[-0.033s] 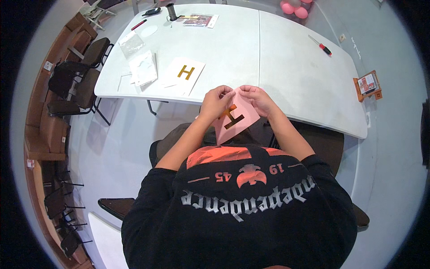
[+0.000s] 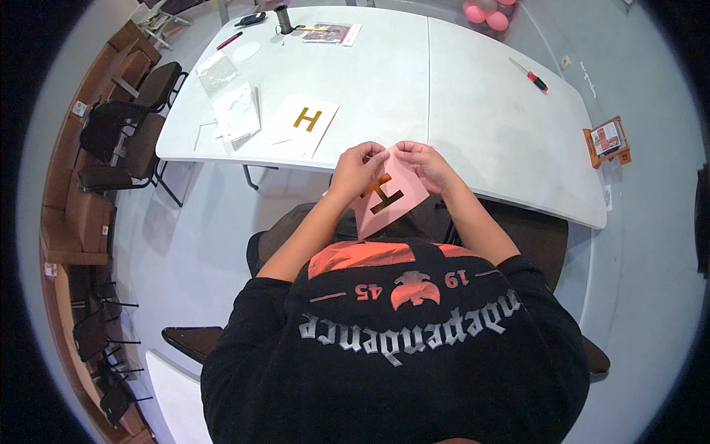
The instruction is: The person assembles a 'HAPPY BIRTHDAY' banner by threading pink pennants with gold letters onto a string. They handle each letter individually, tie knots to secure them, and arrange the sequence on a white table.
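Just over the table's near edge, I hold a pink card [image 2: 410, 185] with a large gold block letter on its face. It is tilted, one corner pointing up between my hands and another hanging down toward my lap. My left hand [image 2: 358, 169] pinches it near the top corner from the left. From the other side, my right hand [image 2: 429, 166] grips it close to that same corner, fingers curled. What the fingertips do at the corner is too small to make out. A white card [image 2: 324, 122] with a similar gold letter lies on the table, left of my hands.
On the white table [image 2: 488, 126] lie white packets [image 2: 238, 115], a clear plastic sleeve [image 2: 217, 75], a red pen [image 2: 229, 41], a dark cylinder [image 2: 282, 20] and a flat package [image 2: 330, 34]. A screwdriver [image 2: 534, 78] rests at the far right. Chairs [image 2: 140, 144] stand left.
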`<state>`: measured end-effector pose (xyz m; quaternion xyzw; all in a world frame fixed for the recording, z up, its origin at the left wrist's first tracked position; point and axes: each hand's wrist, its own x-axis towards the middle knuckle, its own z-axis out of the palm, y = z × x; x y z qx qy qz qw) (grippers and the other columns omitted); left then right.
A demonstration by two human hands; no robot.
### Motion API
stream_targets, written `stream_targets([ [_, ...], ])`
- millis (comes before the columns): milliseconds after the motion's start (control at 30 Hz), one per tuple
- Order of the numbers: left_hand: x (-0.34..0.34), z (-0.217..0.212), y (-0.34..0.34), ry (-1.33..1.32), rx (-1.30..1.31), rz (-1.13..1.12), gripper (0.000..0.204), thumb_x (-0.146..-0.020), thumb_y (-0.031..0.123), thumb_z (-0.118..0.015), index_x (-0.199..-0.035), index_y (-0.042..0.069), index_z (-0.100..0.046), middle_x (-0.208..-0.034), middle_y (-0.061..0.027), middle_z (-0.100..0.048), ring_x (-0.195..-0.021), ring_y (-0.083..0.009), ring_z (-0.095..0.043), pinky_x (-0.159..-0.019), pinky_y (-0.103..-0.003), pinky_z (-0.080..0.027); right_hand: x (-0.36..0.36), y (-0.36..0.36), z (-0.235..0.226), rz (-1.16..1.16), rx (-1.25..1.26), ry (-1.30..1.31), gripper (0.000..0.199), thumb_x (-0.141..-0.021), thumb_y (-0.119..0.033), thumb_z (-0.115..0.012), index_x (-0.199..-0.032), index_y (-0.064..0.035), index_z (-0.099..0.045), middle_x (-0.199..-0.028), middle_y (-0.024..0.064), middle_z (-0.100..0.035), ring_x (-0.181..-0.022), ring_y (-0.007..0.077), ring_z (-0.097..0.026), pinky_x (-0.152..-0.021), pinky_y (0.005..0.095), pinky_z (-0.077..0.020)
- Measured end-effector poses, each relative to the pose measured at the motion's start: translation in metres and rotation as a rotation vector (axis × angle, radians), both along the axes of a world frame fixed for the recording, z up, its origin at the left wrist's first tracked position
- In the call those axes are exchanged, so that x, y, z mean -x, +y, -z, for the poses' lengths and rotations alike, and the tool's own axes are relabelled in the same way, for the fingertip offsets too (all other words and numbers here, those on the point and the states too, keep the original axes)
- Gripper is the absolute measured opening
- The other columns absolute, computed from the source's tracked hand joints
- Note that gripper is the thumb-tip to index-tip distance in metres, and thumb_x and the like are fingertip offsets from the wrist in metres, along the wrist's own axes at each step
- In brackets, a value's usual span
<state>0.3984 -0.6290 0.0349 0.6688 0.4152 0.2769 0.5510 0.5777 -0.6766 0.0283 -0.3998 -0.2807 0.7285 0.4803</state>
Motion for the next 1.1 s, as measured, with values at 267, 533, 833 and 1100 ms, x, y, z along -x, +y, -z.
stream_targets([
  [267,0.003,0.007,-0.002,0.008,-0.081,0.027,0.021,-0.087,0.019,-0.057,-0.092,-0.001,-0.061,-0.073,-0.0033,-0.06,-0.066,-0.0087,-0.052,-0.06,-0.024,-0.043,0.002,0.003,0.009,0.007,-0.025,-0.041,0.012,-0.084,-0.013,-0.061,-0.092,-0.0047,-0.058,-0.085,0.0024,-0.061,-0.077,0.0098,-0.06,-0.068,0.023,-0.0487],
  [533,0.001,0.014,0.005,-0.022,-0.019,-0.049,0.022,-0.088,0.017,-0.055,-0.098,-0.001,-0.062,-0.077,-0.0054,-0.062,-0.071,-0.01,-0.055,-0.064,-0.025,-0.045,0.014,0.01,0.003,0.333,-0.719,-1.176,0.016,-0.075,-0.013,-0.07,-0.085,-0.0015,-0.067,-0.078,0.009,-0.064,-0.077,0.0186,-0.059,-0.069,0.0302,-0.0465],
  [833,0.006,0.011,0.007,-0.024,0.007,-0.053,0.021,-0.086,0.016,-0.057,-0.099,0.0,-0.063,-0.081,-0.0058,-0.064,-0.072,-0.01,-0.057,-0.065,-0.024,-0.046,0.025,0.009,0.0,0.342,-0.893,-1.397,0.017,-0.074,-0.013,-0.069,-0.087,-0.0015,-0.068,-0.085,0.0121,-0.062,-0.08,0.0244,-0.058,-0.069,0.033,-0.0467],
  [1100,0.009,0.016,0.012,-0.042,-0.003,-0.139,0.022,-0.085,0.017,-0.059,-0.095,-0.002,-0.065,-0.081,-0.0043,-0.064,-0.072,-0.0091,-0.056,-0.066,-0.024,-0.046,0.029,0.017,-0.001,0.427,-1.029,-1.368,0.014,-0.073,-0.009,-0.067,-0.084,-0.0006,-0.064,-0.08,0.0116,-0.059,-0.078,0.0266,-0.055,-0.069,0.0344,-0.0455],
])
